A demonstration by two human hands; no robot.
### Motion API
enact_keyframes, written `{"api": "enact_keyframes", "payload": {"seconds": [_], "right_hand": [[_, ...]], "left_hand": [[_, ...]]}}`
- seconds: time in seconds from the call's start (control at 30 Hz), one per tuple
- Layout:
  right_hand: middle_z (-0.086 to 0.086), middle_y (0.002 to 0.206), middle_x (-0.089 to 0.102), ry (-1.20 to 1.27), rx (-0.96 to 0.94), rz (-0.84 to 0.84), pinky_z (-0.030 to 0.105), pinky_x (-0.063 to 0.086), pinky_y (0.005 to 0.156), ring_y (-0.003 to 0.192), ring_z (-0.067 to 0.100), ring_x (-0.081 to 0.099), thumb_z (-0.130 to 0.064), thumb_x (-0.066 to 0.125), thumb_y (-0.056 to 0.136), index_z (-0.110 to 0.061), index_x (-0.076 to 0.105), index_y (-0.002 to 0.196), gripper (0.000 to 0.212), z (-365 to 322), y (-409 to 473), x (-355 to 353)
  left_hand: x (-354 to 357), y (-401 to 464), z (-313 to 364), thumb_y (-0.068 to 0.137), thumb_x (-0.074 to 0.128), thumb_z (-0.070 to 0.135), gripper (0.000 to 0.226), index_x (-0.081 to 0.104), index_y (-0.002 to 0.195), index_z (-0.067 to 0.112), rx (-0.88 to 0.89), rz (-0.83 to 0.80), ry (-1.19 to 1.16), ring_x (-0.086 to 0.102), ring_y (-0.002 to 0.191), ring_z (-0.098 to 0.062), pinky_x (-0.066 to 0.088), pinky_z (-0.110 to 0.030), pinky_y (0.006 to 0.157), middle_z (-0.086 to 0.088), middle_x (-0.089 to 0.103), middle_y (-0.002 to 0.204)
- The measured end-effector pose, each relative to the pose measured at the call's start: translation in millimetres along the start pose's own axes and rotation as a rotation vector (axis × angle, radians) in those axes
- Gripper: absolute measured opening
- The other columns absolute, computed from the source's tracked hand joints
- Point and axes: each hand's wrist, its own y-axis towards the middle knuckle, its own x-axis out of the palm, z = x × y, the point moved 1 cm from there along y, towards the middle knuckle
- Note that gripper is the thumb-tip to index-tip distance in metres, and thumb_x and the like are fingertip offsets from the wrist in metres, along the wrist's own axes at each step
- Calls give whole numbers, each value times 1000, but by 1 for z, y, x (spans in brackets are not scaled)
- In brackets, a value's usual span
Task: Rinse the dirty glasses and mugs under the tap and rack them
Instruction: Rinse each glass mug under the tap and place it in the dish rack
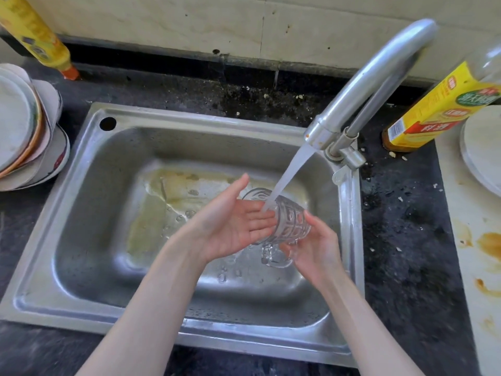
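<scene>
A clear patterned glass mug (289,223) lies tilted on its side over the steel sink (89,202), handle pointing down toward me. Water streams from the tap (363,85) onto the mug's upper side. My right hand (315,249) grips the mug at its base and handle. My left hand (230,221) is flat with fingers together, palm up, its fingertips reaching into or against the mug's mouth. No rack is in view.
A stack of plates (27,131) stands on the dark counter left of the sink. A yellow bottle (38,36) leans at the back left, another yellow-labelled bottle (439,109) at the right. A white plate (482,147) rests on a stained white board (474,253).
</scene>
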Motion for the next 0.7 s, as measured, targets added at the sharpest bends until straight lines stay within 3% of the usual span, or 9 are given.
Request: {"api": "enact_keyframes", "payload": {"seconds": [0.1, 0.17, 0.2, 0.27, 0.33, 0.4, 0.5, 0.6, 0.7], "right_hand": [[6, 94, 64, 2, -40, -12, 27, 45, 63, 79, 18, 60, -26, 57, 71, -13, 58, 114, 44, 1, 4, 4], [6, 97, 61, -59, -57, -25, 29, 39, 65, 83, 19, 55, -28, 59, 71, -17, 55, 115, 45, 2, 4, 9], [5, 98, 60, -101, -62, -22, 29, 36, 65, 85, 18, 54, -31, 60, 73, -19, 55, 114, 43, 3, 4, 12], [5, 100, 59, -143, -78, -1, 29, 36, 64, 86, 18, 53, -38, 58, 77, -22, 55, 111, 37, 6, 5, 11], [5, 99, 59, -146, -118, 4, 30, 37, 61, 83, 17, 54, -37, 57, 80, -23, 56, 107, 30, 8, 6, 9], [4, 93, 60, -140, -162, 4, 30, 38, 60, 78, 16, 56, -34, 52, 78, -24, 58, 99, 24, 9, 8, 7], [1, 87, 63, -105, -209, -6, 27, 44, 59, 74, 15, 60, -29, 53, 74, -24, 60, 93, 21, 6, 9, 6], [7, 94, 65, -153, -247, 38, 28, 47, 61, 77, 18, 62, -27, 53, 72, -22, 59, 100, 29, 5, 12, 3], [13, 109, 66, -249, -166, 81, 35, 47, 77, 94, 25, 62, -56, 64, 73, -17, 60, 114, 57, 5, 16, 5]], "left_hand": [[11, 8, 1, 90, 38, 56, 79, 38, 135, -8, -37, -30, 105, 45, 127, -32, 33, -41, 110, -19, 48, 134], [25, 10, 0, 89, 42, 51, 63, 50, 115, -5, -65, -85, 164, 52, 107, -30, 43, -34, 96, -16, 49, 110], [32, 10, 0, 83, 47, 47, 49, 47, 105, 3, -86, -122, 157, 47, 93, -26, 41, -30, 83, -14, 41, 102], [36, 9, -1, 73, 51, 41, 48, 46, 108, 9, -44, -105, 156, 46, 90, -25, 41, -28, 75, -16, 43, 101], [34, 8, -1, 75, 49, 34, 55, 54, 118, 0, -28, -72, 91, 54, 104, -33, 50, -33, 85, -21, 55, 113], [32, 7, -2, 76, 46, 21, 49, 60, 109, -12, -31, -72, -58, 53, 112, -39, 49, -44, 88, -30, 57, 117], [35, 6, -2, 84, 38, 7, 35, 62, 93, -17, 1, -33, -179, 63, 93, -39, 54, -49, 73, -33, 64, 101], [32, 10, -3, 93, 43, 9, 26, 64, 85, -4, 138, 227, 144, 70, 63, -27, 59, -33, 57, -21, 71, 77], [31, 13, -3, 93, 51, 13, 27, 66, 76, 0, 265, 345, 426, 68, 56, -25, 59, -33, 57, -19, 71, 69]]}}
